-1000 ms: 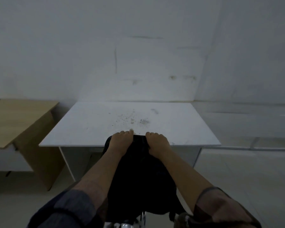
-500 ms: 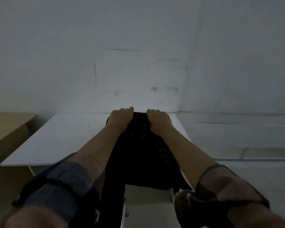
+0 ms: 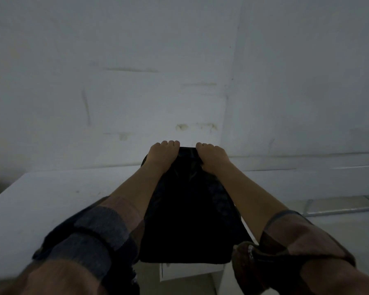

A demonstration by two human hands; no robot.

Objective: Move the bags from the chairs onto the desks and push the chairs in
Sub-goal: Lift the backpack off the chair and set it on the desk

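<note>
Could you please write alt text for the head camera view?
Both hands, left hand and right hand, grip the top of a black backpack held over a white desk against a pale wall.

The bag (image 3: 188, 211) is matt black cloth. The desk (image 3: 41, 201) has a smooth, matt white top. The wall (image 3: 136, 60) at twelve o'clock is matt, scuffed white. At three o'clock lies a shiny metal tube (image 3: 337, 211).

The bag (image 3: 188, 211) is held over the desk (image 3: 51, 201), toward its right edge, its top gripped by the left hand (image 3: 163, 155) and the right hand (image 3: 211, 156). A wall (image 3: 136, 81) stands behind the desk's far edge.
</note>
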